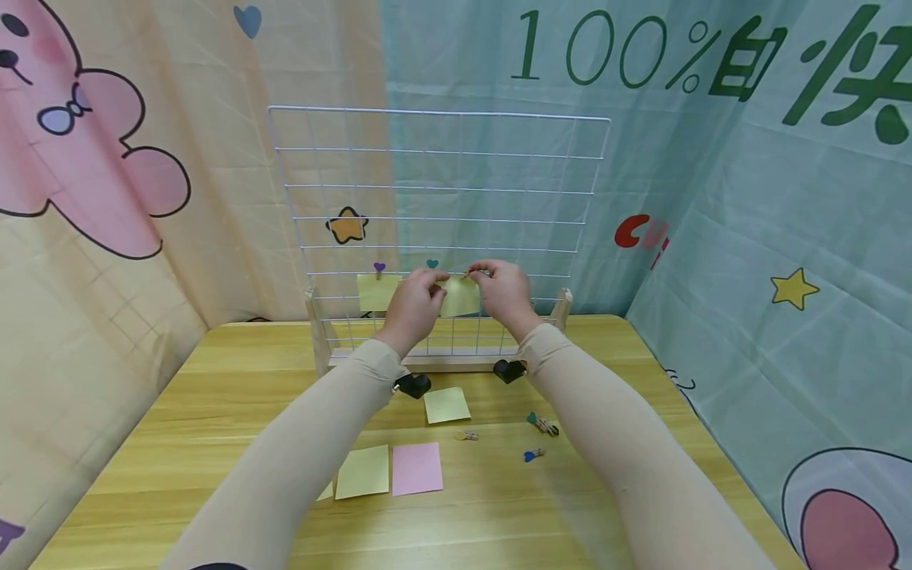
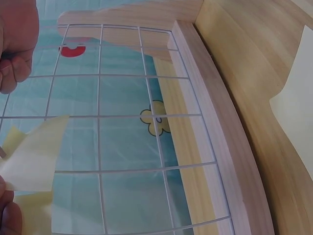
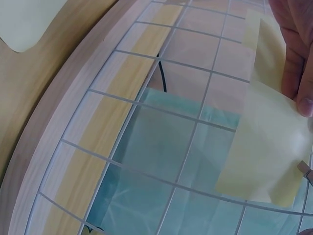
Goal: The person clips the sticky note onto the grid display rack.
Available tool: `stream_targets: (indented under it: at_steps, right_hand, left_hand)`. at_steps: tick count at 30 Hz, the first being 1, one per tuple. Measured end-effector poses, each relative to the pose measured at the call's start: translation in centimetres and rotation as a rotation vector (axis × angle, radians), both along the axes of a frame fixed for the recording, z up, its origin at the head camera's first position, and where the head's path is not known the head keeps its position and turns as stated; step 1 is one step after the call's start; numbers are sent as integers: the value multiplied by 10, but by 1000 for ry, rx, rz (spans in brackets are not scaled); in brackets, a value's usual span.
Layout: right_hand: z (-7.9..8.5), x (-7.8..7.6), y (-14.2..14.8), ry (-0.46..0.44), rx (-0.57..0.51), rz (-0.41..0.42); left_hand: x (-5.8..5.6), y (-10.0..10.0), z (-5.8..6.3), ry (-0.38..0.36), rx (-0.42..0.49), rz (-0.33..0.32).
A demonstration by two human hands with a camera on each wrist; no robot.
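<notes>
A white wire grid (image 1: 442, 191) stands upright in a wooden base (image 1: 442, 363). My left hand (image 1: 415, 307) pinches the edge of a yellow sticky note (image 1: 461, 296) against the grid's lower part. At that note's top edge, my right hand (image 1: 504, 291) pinches a small wooden clothespin (image 3: 305, 171), largely hidden by the fingers in the head view. Left of it, another yellow note (image 1: 374, 294) hangs from a clothespin with a purple heart (image 1: 380, 267). A teal heart clothespin (image 1: 432, 264) shows just above my left fingers.
On the wooden table (image 1: 242, 412) lie a yellow note (image 1: 447, 405) near the base, another yellow note (image 1: 362, 473) and a pink note (image 1: 417, 469). Loose clothespins (image 1: 543, 424) lie to the right, including a blue heart one (image 1: 533, 455). Printed curtains hang behind.
</notes>
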State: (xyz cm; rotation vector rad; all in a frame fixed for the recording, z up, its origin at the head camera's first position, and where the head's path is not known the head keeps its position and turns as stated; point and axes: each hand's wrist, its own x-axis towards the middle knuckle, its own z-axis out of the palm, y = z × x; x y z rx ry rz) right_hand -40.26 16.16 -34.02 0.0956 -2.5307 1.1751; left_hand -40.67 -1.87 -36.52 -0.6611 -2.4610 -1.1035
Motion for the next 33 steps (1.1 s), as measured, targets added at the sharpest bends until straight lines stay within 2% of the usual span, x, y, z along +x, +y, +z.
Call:
stream_targets:
  at_steps: [9,18,23,33]
  right_hand:
    - [5,0,-1,-20,25,0]
    - [8,1,-2,-7,100,11]
    - [9,1,-2,-9,94,12]
    - [12,3,-5,-10,149,5]
  left_hand:
    - [-1,1,-2,10,0,3]
    - [-2,2,-2,35,-11,16]
    - [-2,2,-2,32,-7,19]
    - [-2,2,-2,21,5,26]
